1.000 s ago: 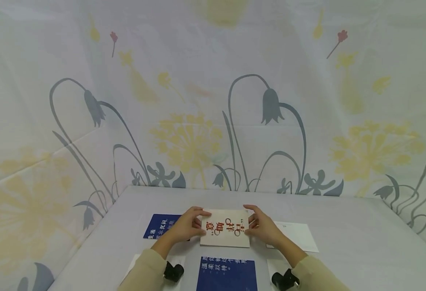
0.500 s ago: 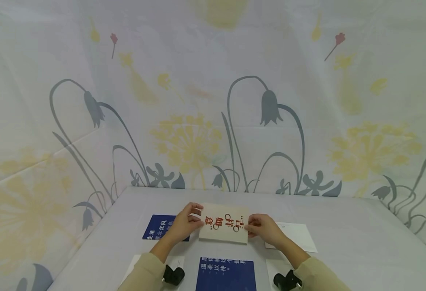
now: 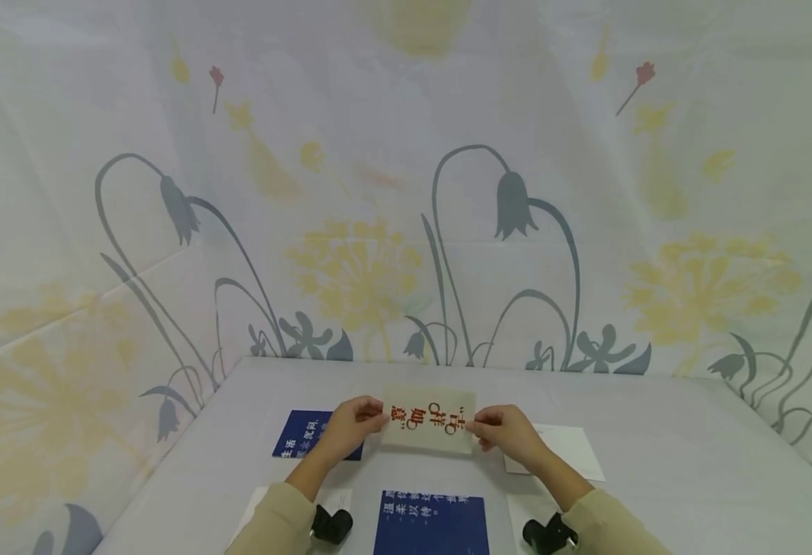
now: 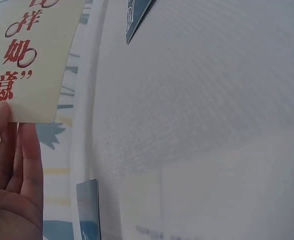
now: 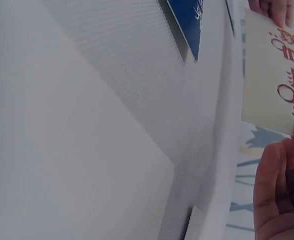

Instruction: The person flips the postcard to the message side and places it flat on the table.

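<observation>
A cream card (image 3: 428, 441) with red Chinese characters is held up over the far middle of the table by both hands. My left hand (image 3: 352, 425) pinches its left short end, thumb on the printed face and fingers behind. At the opposite end, my right hand (image 3: 513, 435) pinches the card the same way. The characters lie sideways in the head view. From the left wrist, the card (image 4: 47, 65) shows clear of the tabletop; in the right wrist view the card (image 5: 261, 75) spans between both hands.
Beyond my left forearm lies a blue card (image 3: 301, 433) with white characters; another blue card (image 3: 429, 528) is at the near middle. A white card (image 3: 572, 451) sits beside my right wrist. Two more pale cards lie partly under the forearms. A floral cloth (image 3: 378, 193) hangs behind the table.
Both hands have lifted the cream card a little upward and away, and its face has tilted. The other cards have stayed where they were.
</observation>
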